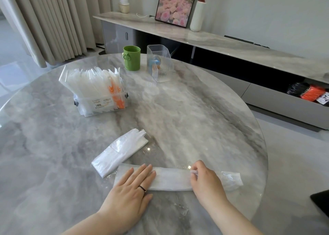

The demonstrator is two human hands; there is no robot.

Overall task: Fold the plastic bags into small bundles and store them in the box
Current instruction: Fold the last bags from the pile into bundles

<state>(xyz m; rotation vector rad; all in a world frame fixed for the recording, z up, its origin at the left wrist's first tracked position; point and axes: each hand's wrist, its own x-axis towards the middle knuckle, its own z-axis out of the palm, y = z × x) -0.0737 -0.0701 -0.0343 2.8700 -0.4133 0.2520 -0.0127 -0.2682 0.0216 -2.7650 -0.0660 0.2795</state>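
Note:
A white plastic bag (170, 178), folded into a long flat strip, lies across the near part of the round marble table (178, 113). My left hand (131, 190) presses flat on the strip's left end, fingers straight. My right hand (204, 179) pinches the strip's upper edge near its right part; the crinkled handle end sticks out to the right. A second folded bag (119, 152) lies just beyond, slanted. At the far left stands a clear storage box (101, 104), crammed with upright white and orange bags.
A green cup (132, 58) and a ribbed clear holder (159, 63) stand at the table's far side. Behind is a long marble sideboard (222, 42) with a framed picture, a white vase and a small camera. A dark object (320, 199) sits at the right edge.

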